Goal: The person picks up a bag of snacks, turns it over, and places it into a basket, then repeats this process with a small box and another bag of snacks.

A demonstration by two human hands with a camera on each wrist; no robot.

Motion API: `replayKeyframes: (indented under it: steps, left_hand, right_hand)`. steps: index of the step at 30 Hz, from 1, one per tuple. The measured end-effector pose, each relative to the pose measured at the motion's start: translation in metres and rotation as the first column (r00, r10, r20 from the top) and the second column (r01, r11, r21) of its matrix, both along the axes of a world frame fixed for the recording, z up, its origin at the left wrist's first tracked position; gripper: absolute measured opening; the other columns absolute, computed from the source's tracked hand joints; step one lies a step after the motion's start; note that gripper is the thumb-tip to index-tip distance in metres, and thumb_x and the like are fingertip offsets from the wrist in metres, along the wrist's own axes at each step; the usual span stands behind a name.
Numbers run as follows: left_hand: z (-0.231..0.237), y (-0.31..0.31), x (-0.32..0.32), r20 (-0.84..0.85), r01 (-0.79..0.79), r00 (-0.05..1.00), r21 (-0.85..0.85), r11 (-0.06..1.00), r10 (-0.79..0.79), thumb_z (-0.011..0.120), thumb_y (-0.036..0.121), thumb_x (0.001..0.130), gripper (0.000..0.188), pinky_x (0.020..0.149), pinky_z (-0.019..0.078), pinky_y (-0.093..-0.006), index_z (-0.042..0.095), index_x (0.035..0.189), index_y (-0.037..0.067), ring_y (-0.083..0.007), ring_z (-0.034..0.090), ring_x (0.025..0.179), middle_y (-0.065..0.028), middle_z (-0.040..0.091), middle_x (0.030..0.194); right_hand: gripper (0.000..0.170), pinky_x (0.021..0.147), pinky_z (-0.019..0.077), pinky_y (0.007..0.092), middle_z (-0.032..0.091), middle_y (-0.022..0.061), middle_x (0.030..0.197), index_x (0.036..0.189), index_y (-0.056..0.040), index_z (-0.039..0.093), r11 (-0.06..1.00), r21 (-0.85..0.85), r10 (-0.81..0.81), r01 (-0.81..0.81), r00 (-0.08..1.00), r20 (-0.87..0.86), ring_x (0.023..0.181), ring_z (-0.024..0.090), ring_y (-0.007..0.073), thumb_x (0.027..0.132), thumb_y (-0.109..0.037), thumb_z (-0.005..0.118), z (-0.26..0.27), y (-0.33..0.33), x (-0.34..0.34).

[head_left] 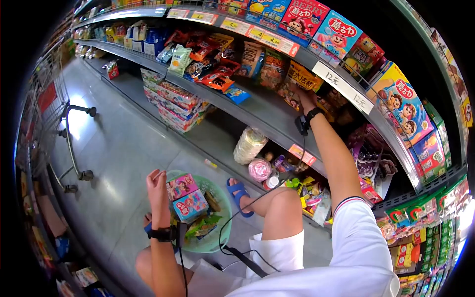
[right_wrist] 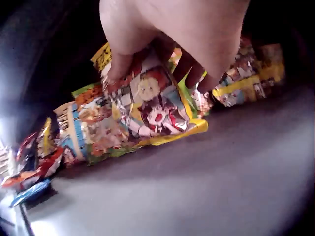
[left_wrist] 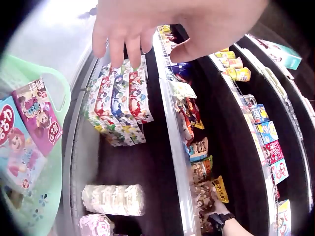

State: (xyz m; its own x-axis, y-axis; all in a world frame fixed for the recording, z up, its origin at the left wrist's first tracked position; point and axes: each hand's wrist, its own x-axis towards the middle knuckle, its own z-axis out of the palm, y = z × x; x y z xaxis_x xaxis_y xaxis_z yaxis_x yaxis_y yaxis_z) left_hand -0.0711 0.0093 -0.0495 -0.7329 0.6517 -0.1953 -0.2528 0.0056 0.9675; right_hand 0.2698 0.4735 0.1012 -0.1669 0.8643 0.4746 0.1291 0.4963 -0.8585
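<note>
Your right hand point(right_wrist: 172, 32) pinches one snack bag point(right_wrist: 155, 108) by its upper part, thumb opposing fingers, at the shelf point(head_left: 262, 111) to the right, presumably because the top is easiest to reach. Your left hand point(head_left: 158, 193), fingers relaxed, holds nothing beside one green basket point(head_left: 225, 218), probably set near for convenience; two boxes point(head_left: 191, 205) lie uppermost inside.

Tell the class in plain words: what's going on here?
A person is at a store shelf, the right hand gripping a yellow-edged snack bag there. The left hand is raised beside a green basket and holds nothing. In the basket are a pink box, a blue box and other packets.
</note>
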Motion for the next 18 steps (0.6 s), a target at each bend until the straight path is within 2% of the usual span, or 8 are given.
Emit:
replayKeyframes:
  steps: [3,6,7,8,10,12,15,18]
  left_hand:
    - [0.015,0.002,0.011,-0.037,-0.014,0.999,0.058,0.998,0.016,0.062,0.021,0.097,0.038,0.09,0.0469,-0.0282,0.052,0.125,-0.002,-0.0179,0.06,0.109,-0.0112,0.064,0.114]
    - [0.052,0.001,0.03,-0.022,0.079,0.997,0.035,0.996,-0.078,0.063,0.025,0.097,0.039,0.088,0.0478,-0.0285,0.055,0.124,-0.002,-0.0181,0.062,0.107,-0.0097,0.065,0.113]
    - [0.053,0.004,0.034,-0.02,0.117,0.993,0.059,0.991,-0.116,0.063,0.027,0.097,0.04,0.087,0.0479,-0.0283,0.056,0.123,-0.002,-0.0179,0.062,0.106,-0.0092,0.065,0.113]
    - [0.052,0.005,0.036,-0.015,0.152,0.988,0.076,0.985,-0.151,0.063,0.029,0.097,0.041,0.087,0.0481,-0.0281,0.058,0.123,-0.002,-0.0176,0.063,0.106,-0.0087,0.066,0.113]
    - [0.052,0.005,0.044,-0.011,0.241,0.97,0.096,0.966,-0.241,0.063,0.032,0.097,0.043,0.086,0.0481,-0.0276,0.059,0.122,-0.002,-0.0166,0.063,0.105,-0.0083,0.066,0.113]
    - [0.057,0.007,0.051,-0.023,0.347,0.938,0.105,0.932,-0.346,0.062,0.034,0.097,0.044,0.086,0.0478,-0.0272,0.06,0.122,-0.002,-0.015,0.062,0.106,-0.0086,0.066,0.114]
    - [0.062,0.004,0.061,-0.114,0.394,0.915,0.045,0.918,-0.387,0.059,0.034,0.099,0.042,0.089,0.0482,-0.0275,0.06,0.122,-0.001,-0.013,0.061,0.102,-0.0057,0.065,0.112]
    - [0.042,0.003,0.052,-0.042,0.408,0.912,-0.026,0.913,-0.409,0.06,0.032,0.099,0.041,0.088,0.049,-0.0268,0.06,0.12,-0.003,-0.0113,0.061,0.1,-0.0055,0.065,0.11]
  right_hand:
    - [0.042,0.088,0.0462,0.0298,0.067,0.0028,0.114,0.117,-0.0022,0.064,0.991,-0.096,-0.092,0.093,0.996,0.01,0.101,0.061,0.0142,0.086,-0.028,0.077,0.023,-0.04,-0.002]
    - [0.037,0.083,0.0481,0.0301,0.068,0.0038,0.112,0.116,-0.0018,0.064,0.973,-0.206,0.066,-0.1,0.984,-0.166,0.097,0.063,0.0139,0.09,-0.026,0.073,0.049,-0.13,-0.021]
    - [0.035,0.081,0.0503,0.0301,0.068,0.0048,0.112,0.118,-0.0018,0.063,0.97,-0.188,0.119,-0.153,0.977,-0.177,0.095,0.064,0.0139,0.093,-0.026,0.07,0.045,-0.149,-0.026]
    - [0.038,0.074,0.0548,0.0297,0.068,0.0054,0.107,0.117,-0.0013,0.061,0.9,-0.345,0.171,-0.267,0.943,-0.285,0.085,0.066,0.0132,0.091,-0.028,0.072,0.043,-0.176,-0.035]
    - [0.039,0.072,0.0562,0.0281,0.068,0.0064,0.106,0.117,-0.0021,0.061,0.767,-0.527,0.229,-0.367,0.923,-0.31,0.086,0.067,0.0131,0.091,-0.028,0.072,0.032,-0.224,-0.055]
    - [0.041,0.071,0.0568,0.0284,0.069,0.0067,0.105,0.119,-0.0022,0.059,0.607,-0.637,0.313,-0.476,0.879,-0.358,0.084,0.068,0.0137,0.091,-0.029,0.073,0.01,-0.26,-0.079]
    - [0.044,0.079,0.0551,0.0281,0.069,0.0077,0.11,0.121,-0.0014,0.06,0.546,-0.608,0.432,-0.576,0.816,-0.385,0.095,0.067,0.0139,0.09,-0.03,0.073,-0.038,-0.296,-0.121]
    - [0.04,0.081,0.0533,0.0285,0.069,0.0058,0.109,0.117,-0.0017,0.062,0.446,-0.643,0.484,-0.622,0.772,-0.412,0.095,0.065,0.0126,0.089,-0.028,0.075,-0.068,-0.314,-0.144]
